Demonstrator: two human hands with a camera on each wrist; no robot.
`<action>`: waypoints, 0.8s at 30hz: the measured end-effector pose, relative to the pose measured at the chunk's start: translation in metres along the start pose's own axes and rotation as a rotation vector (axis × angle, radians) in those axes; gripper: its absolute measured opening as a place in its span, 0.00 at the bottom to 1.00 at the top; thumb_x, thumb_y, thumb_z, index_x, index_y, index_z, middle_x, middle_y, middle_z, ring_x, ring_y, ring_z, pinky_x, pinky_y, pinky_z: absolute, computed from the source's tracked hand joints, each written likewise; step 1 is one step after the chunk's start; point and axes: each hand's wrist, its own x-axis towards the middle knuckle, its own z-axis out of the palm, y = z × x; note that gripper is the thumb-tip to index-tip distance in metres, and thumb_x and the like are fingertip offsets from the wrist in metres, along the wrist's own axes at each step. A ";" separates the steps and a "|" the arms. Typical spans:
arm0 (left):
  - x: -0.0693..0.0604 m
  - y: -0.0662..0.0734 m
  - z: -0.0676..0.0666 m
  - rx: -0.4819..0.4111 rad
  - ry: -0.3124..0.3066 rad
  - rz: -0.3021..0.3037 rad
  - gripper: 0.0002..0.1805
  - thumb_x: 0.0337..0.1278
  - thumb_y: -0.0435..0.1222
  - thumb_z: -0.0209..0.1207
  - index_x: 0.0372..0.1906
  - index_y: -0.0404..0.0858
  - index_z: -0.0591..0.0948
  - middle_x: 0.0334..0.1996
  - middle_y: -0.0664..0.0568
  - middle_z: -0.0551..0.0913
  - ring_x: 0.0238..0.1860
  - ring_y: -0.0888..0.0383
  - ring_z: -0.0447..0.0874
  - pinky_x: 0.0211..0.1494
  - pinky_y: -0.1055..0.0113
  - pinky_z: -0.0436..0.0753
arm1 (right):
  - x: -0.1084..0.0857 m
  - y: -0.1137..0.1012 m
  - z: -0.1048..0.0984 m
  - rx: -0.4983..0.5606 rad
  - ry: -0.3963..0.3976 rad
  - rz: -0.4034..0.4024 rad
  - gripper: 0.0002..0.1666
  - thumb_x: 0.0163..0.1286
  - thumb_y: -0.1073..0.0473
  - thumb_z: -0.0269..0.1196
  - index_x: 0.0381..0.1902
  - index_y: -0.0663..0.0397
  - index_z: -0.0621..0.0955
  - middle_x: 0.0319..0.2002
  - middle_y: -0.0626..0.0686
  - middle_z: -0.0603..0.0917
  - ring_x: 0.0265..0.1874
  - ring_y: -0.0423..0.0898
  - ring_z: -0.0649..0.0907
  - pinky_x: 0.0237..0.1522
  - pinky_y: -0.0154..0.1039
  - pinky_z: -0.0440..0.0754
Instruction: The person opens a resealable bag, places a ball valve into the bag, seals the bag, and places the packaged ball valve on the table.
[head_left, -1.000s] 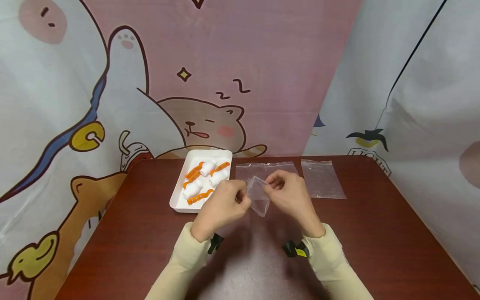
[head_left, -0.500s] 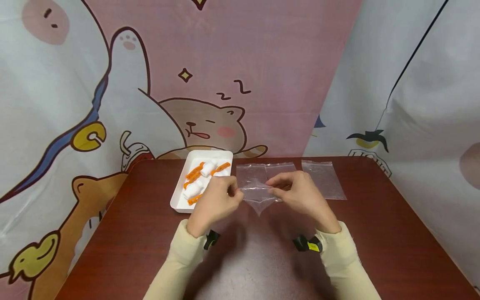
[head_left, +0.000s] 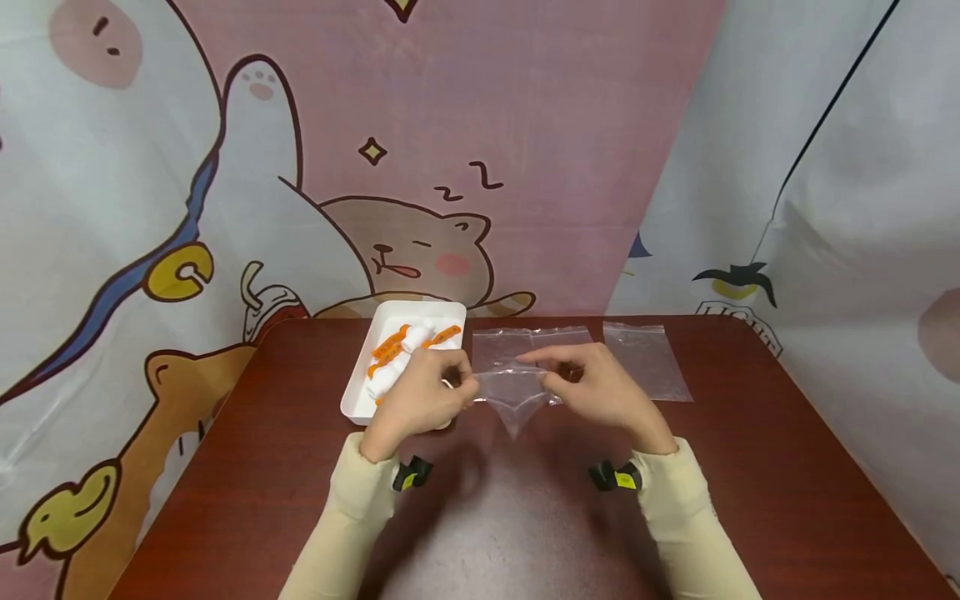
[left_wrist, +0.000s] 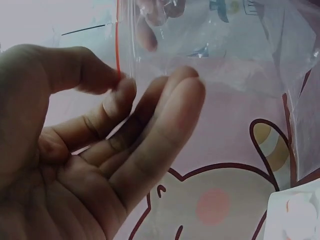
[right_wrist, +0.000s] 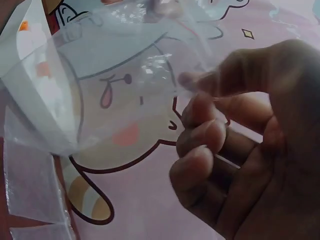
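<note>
A clear zip-lock bag [head_left: 513, 396] is stretched between both hands above the table, its lower corner pointing down. In the left wrist view, a red line runs along the mouth of the bag [left_wrist: 220, 90]. My left hand [head_left: 427, 392] pinches one end of that edge between thumb and forefinger. At the other end, my right hand [head_left: 603, 387] holds the bag by its edge, its forefinger reaching along the top. The right wrist view shows the thin film of the bag [right_wrist: 115, 95] at the thumb, with the other fingers [right_wrist: 192, 167] curled below.
Behind the left hand stands a white tray [head_left: 358, 400] with orange perforated strips [head_left: 386, 350] and white rolls [head_left: 416, 337]. Flat clear bags [head_left: 501, 337] lie at the back, another bag [head_left: 647, 362] to their right. A printed curtain [head_left: 570, 167] hangs behind the table [head_left: 750, 467].
Both hands have drawn apart, spreading the bag from a narrow hanging shape to a taut top edge. The left hand has moved slightly left, covering more of the tray.
</note>
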 end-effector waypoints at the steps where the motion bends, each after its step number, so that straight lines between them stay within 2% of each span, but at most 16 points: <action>1: 0.000 -0.001 0.001 -0.017 -0.012 0.000 0.12 0.54 0.30 0.58 0.19 0.45 0.78 0.16 0.59 0.80 0.18 0.64 0.78 0.25 0.73 0.74 | 0.000 0.001 0.000 0.014 -0.002 0.006 0.22 0.70 0.63 0.61 0.55 0.35 0.87 0.22 0.45 0.76 0.20 0.43 0.74 0.22 0.35 0.74; 4: 0.002 -0.001 0.003 -0.092 -0.063 -0.012 0.11 0.61 0.31 0.58 0.22 0.43 0.80 0.19 0.54 0.84 0.21 0.62 0.84 0.27 0.71 0.80 | 0.001 0.004 0.002 0.040 0.017 0.011 0.24 0.71 0.65 0.58 0.54 0.31 0.87 0.19 0.45 0.72 0.18 0.41 0.72 0.20 0.35 0.72; 7: 0.002 -0.001 0.004 -0.152 -0.110 -0.035 0.12 0.67 0.35 0.59 0.25 0.38 0.82 0.21 0.50 0.87 0.24 0.58 0.88 0.29 0.67 0.84 | 0.003 0.006 0.005 0.057 0.056 -0.005 0.27 0.69 0.68 0.55 0.52 0.32 0.88 0.15 0.44 0.66 0.13 0.38 0.65 0.16 0.33 0.65; 10: 0.002 -0.003 0.004 -0.169 -0.132 -0.050 0.15 0.70 0.40 0.60 0.27 0.36 0.82 0.21 0.48 0.88 0.25 0.54 0.89 0.30 0.65 0.85 | 0.004 0.007 0.006 0.067 0.092 -0.021 0.29 0.67 0.70 0.53 0.51 0.33 0.89 0.12 0.44 0.62 0.11 0.37 0.58 0.12 0.32 0.57; 14: 0.005 -0.011 0.000 -0.165 -0.103 -0.048 0.15 0.70 0.41 0.61 0.28 0.36 0.83 0.21 0.47 0.87 0.24 0.49 0.89 0.31 0.64 0.86 | 0.005 0.007 0.006 0.068 0.140 -0.004 0.28 0.66 0.70 0.53 0.49 0.36 0.90 0.13 0.45 0.64 0.10 0.36 0.57 0.11 0.33 0.55; 18: 0.007 -0.023 -0.008 -0.126 -0.051 -0.063 0.12 0.70 0.41 0.62 0.30 0.40 0.84 0.25 0.46 0.87 0.26 0.52 0.88 0.34 0.65 0.86 | 0.006 0.007 0.005 0.044 0.159 0.021 0.26 0.65 0.69 0.54 0.49 0.38 0.90 0.14 0.45 0.65 0.11 0.37 0.58 0.12 0.33 0.56; 24: 0.009 -0.046 -0.019 -0.025 -0.025 -0.108 0.06 0.69 0.41 0.63 0.37 0.46 0.87 0.32 0.54 0.87 0.40 0.54 0.88 0.46 0.61 0.84 | 0.005 0.007 0.002 0.038 0.151 0.034 0.26 0.65 0.68 0.53 0.51 0.41 0.89 0.14 0.44 0.65 0.12 0.37 0.58 0.14 0.33 0.56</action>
